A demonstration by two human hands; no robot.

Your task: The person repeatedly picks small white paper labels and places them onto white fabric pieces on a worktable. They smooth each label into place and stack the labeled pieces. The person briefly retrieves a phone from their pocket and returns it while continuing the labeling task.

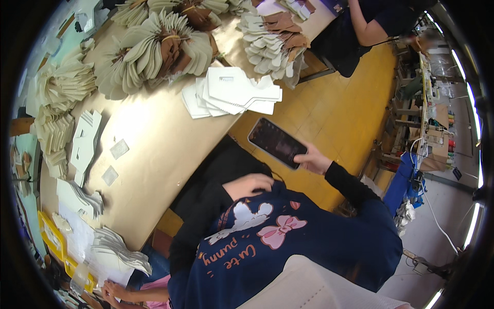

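Observation:
My right hand [315, 159] is closed on a smartphone [278, 143] with a dark screen, held tilted out past the table edge. My thumb lies on its near corner. Across my lap rests my left hand [249, 185], with its fingers laid loosely over the lower edge of my navy sweatshirt [329, 226]; nothing shows in it. Beyond both hands, a stack of flat white cut pieces [242, 87] sits at the edge of the table [139, 170].
Bundled beige and brown pieces [154, 51] cover the table's far side. More stacks [85, 144] line its left. Another person's hands [114, 294] are at the lower left, near yellow frames [51, 237]. Someone in black [350, 36] is at the far right, above the yellow floor [339, 98].

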